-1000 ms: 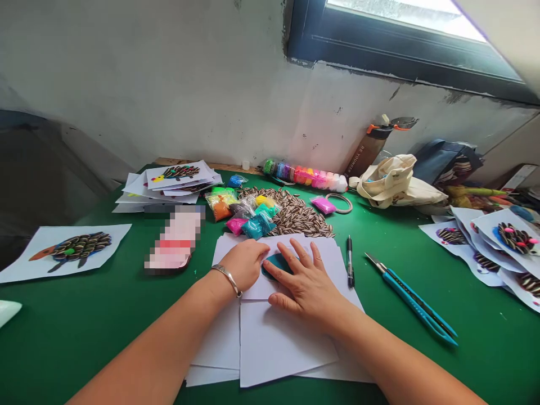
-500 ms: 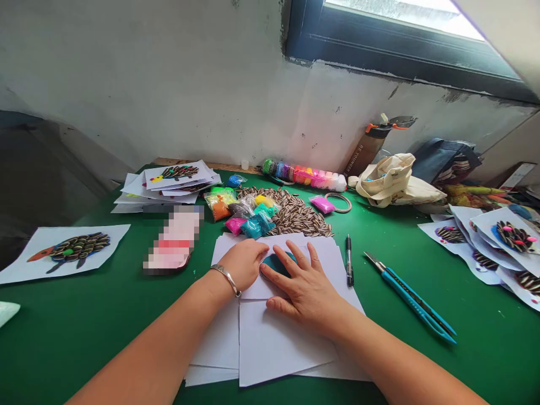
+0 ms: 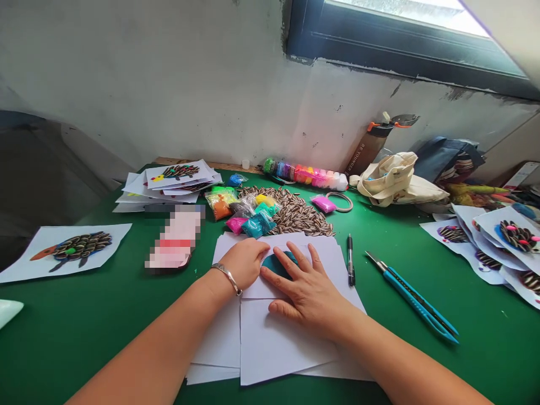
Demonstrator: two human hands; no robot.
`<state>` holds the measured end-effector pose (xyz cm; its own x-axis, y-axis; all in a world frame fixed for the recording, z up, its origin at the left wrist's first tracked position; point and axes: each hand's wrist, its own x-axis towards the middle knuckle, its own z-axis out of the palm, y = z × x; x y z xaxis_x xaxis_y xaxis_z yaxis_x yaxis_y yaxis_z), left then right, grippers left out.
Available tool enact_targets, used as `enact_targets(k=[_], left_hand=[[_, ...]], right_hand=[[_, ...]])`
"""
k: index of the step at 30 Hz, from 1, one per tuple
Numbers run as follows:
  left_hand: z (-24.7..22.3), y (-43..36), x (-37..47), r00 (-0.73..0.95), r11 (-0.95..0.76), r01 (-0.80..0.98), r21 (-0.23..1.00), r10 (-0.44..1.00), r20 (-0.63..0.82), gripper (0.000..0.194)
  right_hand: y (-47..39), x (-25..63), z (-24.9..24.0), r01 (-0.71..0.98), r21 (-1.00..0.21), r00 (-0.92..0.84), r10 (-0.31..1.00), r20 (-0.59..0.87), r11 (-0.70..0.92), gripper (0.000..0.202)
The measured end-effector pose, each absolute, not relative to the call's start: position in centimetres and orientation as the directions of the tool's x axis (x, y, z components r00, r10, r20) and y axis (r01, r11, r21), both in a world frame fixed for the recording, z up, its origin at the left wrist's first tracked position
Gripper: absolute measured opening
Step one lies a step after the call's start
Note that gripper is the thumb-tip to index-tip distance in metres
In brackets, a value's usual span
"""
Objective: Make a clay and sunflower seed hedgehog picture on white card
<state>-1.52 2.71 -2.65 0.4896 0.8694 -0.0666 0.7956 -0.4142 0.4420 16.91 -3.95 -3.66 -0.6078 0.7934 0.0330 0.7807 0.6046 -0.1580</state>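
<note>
A flat, dark blue patch of modelling clay (image 3: 276,265) lies on a small white sheet (image 3: 264,289) on top of a stack of white paper (image 3: 287,351). My left hand (image 3: 243,263), with a silver bracelet at the wrist, has its fingers curled together at the patch's upper left edge; the fingertips are partly hidden. Flat over the patch and the paper rests my right hand (image 3: 306,284), fingers spread, covering part of the blue. Just beyond the paper are several small bags of coloured clay (image 3: 258,224) and a heap of striped sunflower seeds (image 3: 301,214).
To the right lie a black pen (image 3: 350,261) and a blue utility knife (image 3: 413,298), blade showing. Seed pictures sit at left (image 3: 80,250), back left (image 3: 177,179) and right (image 3: 512,239). A blurred-out pink object (image 3: 175,239), a bottle (image 3: 367,149) and a cloth bag (image 3: 388,177) stand around.
Both hands keep nearly the same pose and place on the blue patch. The whole view has shifted very slightly.
</note>
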Motion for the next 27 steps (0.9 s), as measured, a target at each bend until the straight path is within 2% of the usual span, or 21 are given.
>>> enact_targets(k=[22,27], left_hand=[[-2.3,2.6,-1.4,0.492,-0.414,0.799,0.437,0.867,-0.079,0.032],[-2.4,2.6,-1.5,0.494,-0.421,0.798,0.431,0.867,-0.069,0.032]], right_hand=[[-3.6,18.3,-3.6,0.794,-0.185,-0.581,0.812,0.052,0.579,0.055],[-3.6,18.6,-3.5,0.759,-0.188,-0.626,0.778,0.053,0.624,0.052]])
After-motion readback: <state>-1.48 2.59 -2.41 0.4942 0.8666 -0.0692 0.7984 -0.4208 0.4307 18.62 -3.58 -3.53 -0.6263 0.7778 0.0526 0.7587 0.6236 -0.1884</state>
